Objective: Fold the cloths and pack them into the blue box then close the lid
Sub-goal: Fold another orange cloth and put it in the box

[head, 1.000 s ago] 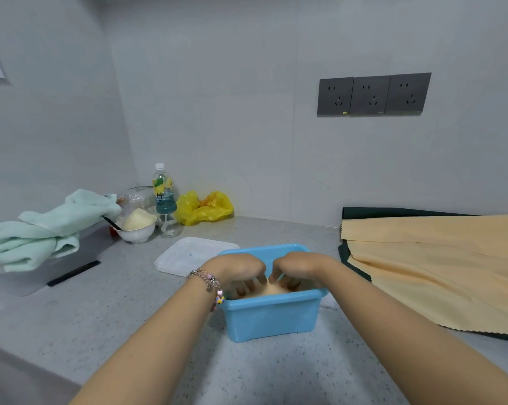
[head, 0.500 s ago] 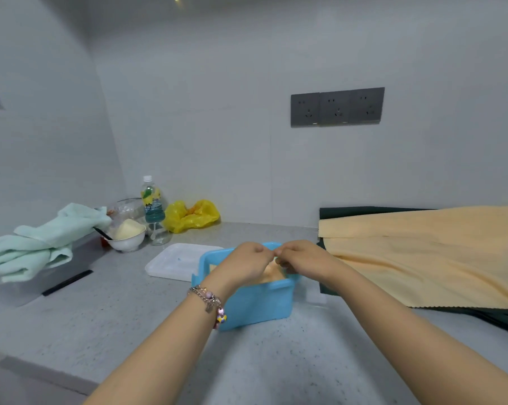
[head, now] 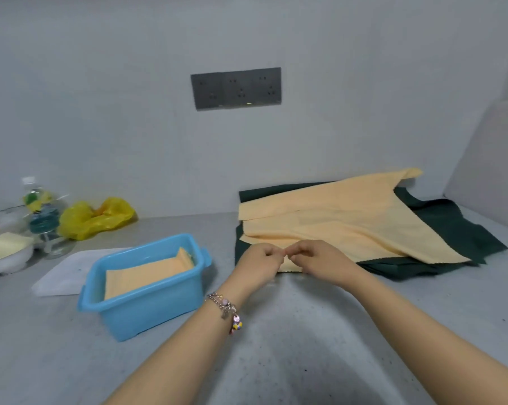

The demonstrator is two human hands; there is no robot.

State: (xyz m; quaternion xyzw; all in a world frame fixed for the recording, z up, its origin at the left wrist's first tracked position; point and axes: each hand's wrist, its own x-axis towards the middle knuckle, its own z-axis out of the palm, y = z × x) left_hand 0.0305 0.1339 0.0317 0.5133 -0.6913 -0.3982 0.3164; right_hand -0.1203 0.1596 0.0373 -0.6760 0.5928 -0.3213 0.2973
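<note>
At nine o'clock of our hands we see the blue box (head: 147, 290) holding a folded orange cloth (head: 147, 273), white lid (head: 63, 273) behind it. Left hand (head: 260, 263) and right hand (head: 315, 261) pinch the near edge of the orange cloth pile (head: 349, 226) on dark green cloths (head: 451, 229).

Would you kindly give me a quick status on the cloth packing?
Left hand and right hand pinching near edge of top orange cloth. One folded cloth in blue box; lid off, behind it. Nothing in the way.
</note>
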